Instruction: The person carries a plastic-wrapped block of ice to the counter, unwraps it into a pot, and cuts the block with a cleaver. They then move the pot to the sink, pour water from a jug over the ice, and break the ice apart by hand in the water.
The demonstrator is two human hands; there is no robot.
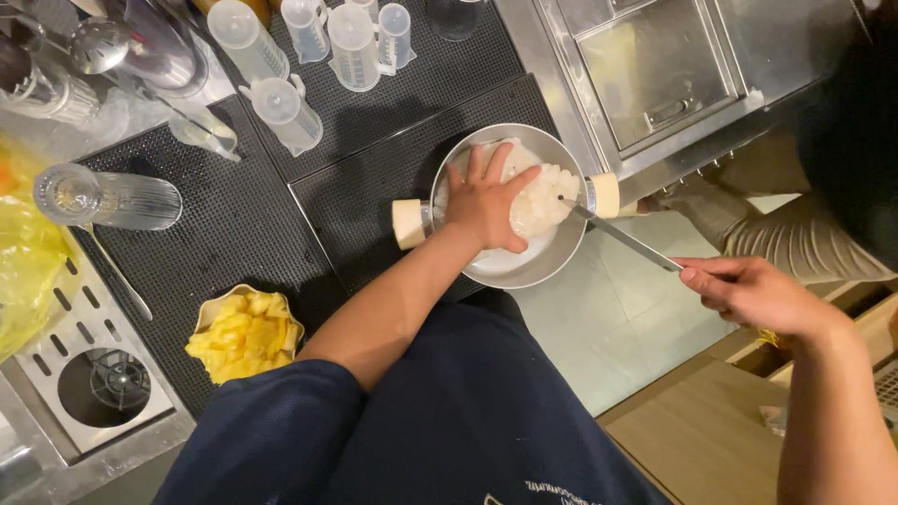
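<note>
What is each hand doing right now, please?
Left hand: open, fingers spread flat on the white food in the metal pan.
Right hand: closed, holding a knife.

Five plastic measuring cups (pixel 286 110), one steel bowl (pixel 524 266), one knife (pixel 622 236), one ribbed glass (pixel 108 198).

- Round pan (pixel 561 254): brushed silvery metal with a dull sheen; its two stub handles look like pale, smooth wood.
- White chunks (pixel 547 201) in the pan: wet and glossy.
- Long slim utensil (pixel 622 238): polished metal.
- Black mats (pixel 243 215) on the table: matt rubber, rough with a fine grid.
- Clear measuring jugs (pixel 285 112): translucent plastic, smooth.
- Ribbed tumbler (pixel 108 199) lying on its side: clear glass.
- Hinged lid (pixel 655 70): brushed steel.
- Yellow bag (pixel 28 271): thin, glossy plastic.
- Dark blue sleeve (pixel 267 435): matt cloth.
</note>
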